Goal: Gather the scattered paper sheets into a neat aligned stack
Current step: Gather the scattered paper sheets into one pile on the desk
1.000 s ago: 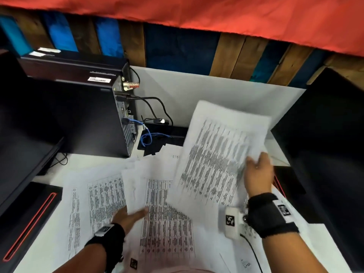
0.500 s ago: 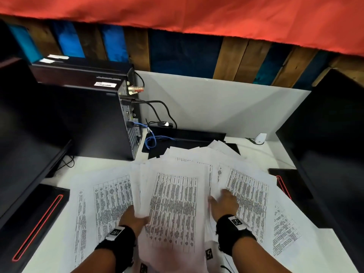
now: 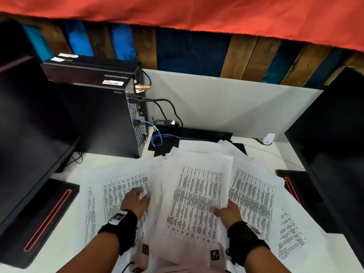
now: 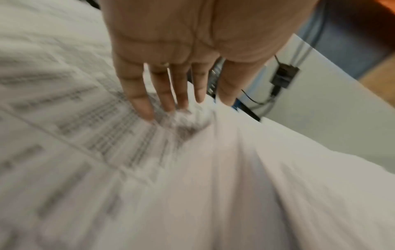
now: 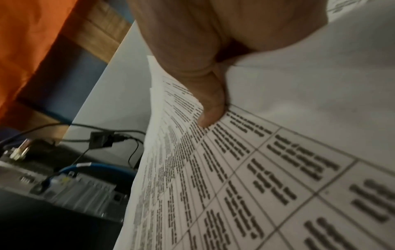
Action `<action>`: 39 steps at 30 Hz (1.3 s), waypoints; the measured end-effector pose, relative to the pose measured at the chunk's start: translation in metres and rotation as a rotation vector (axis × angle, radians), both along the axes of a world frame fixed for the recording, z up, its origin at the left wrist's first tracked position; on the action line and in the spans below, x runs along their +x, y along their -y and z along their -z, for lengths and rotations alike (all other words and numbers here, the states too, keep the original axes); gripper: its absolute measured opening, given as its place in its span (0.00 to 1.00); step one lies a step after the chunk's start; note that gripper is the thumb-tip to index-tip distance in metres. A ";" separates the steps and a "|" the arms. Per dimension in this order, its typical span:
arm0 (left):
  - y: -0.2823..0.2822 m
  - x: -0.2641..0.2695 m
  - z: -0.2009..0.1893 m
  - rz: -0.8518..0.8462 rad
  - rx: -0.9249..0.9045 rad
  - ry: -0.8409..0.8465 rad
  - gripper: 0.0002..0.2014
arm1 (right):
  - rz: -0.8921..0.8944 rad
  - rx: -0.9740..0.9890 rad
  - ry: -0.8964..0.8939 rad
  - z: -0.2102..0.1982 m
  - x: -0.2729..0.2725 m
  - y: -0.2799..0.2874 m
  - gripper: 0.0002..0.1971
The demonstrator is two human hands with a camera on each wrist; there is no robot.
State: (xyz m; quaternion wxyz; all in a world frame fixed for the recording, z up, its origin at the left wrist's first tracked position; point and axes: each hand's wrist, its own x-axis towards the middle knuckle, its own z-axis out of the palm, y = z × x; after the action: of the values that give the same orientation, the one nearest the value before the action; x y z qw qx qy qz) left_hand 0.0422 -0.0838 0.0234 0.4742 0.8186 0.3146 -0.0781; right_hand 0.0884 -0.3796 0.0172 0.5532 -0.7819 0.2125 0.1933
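Now left hand (image 3: 136, 201) flat, fingers straight on thin printed sheets (image 3: 118, 192); right hand (image 3: 226, 213) pinching flexible middle sheaf (image 3: 197, 200).

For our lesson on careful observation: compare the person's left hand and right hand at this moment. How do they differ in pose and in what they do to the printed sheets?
1. The left hand lies flat with straight, spread fingers on the left sheet; the right hand has its thumb curled over the middle sheet.
2. The left hand presses from above; the right hand grips an edge.

Both wear black wrist straps and touch printed tables.
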 end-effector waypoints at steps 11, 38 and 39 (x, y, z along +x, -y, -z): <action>-0.085 -0.079 0.015 -0.498 0.250 -0.349 0.54 | -0.092 -0.172 -0.062 0.015 0.001 0.031 0.25; -0.109 -0.062 -0.163 -0.364 0.359 0.568 0.15 | -0.094 -0.178 -0.026 0.012 -0.006 0.025 0.24; -0.110 -0.061 -0.170 -0.378 0.354 0.618 0.14 | -0.097 -0.168 -0.026 0.012 -0.007 0.025 0.25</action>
State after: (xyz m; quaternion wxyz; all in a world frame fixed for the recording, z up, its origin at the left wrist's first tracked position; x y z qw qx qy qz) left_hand -0.0184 0.0263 0.1936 0.4042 0.8002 0.3109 0.3157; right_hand 0.0817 -0.4046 0.0055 0.4728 -0.8324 0.1971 0.2115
